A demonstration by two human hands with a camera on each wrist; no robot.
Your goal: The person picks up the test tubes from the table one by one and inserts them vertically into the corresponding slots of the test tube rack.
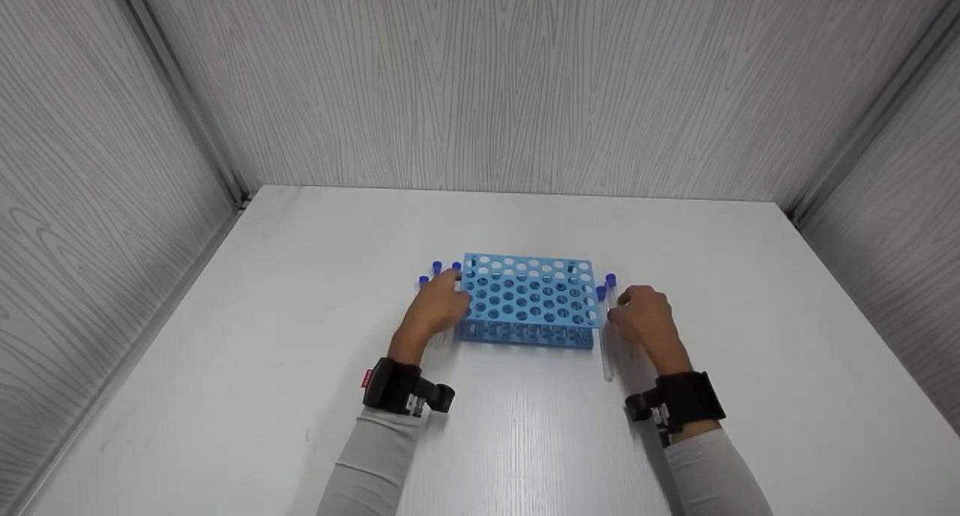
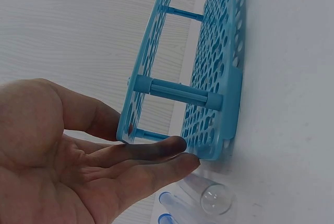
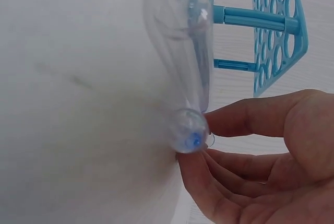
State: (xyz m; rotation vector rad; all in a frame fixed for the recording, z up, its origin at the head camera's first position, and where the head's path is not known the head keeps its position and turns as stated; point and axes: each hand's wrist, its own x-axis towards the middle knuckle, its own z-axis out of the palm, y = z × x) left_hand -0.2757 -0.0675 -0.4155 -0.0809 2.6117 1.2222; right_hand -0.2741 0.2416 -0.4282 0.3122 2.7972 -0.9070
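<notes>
Right wrist view: the right hand (image 3: 292,177) is pinching 1 clear, round-ended, blue-capped tube (image 3: 189,130) between nearly closed fingers; probably light, rigid and slippery, it is inviting a mid-barrel hold. The left hand (image 1: 441,306) is loosely gripping the perforated blue plastic rack (image 1: 527,304) by its end.

A white tabletop (image 1: 187,396) fills the lower view, with a soft streak of reflected light (image 1: 517,426) down its near middle. Behind it stands a back wall (image 1: 480,88) of pale grey, wood-grained panelling; a left wall (image 1: 82,223) and a right wall (image 1: 911,223) carry similar grain. Grey strips (image 1: 180,88) line both corners, perhaps metal, though the dimness makes that uncertain.
</notes>
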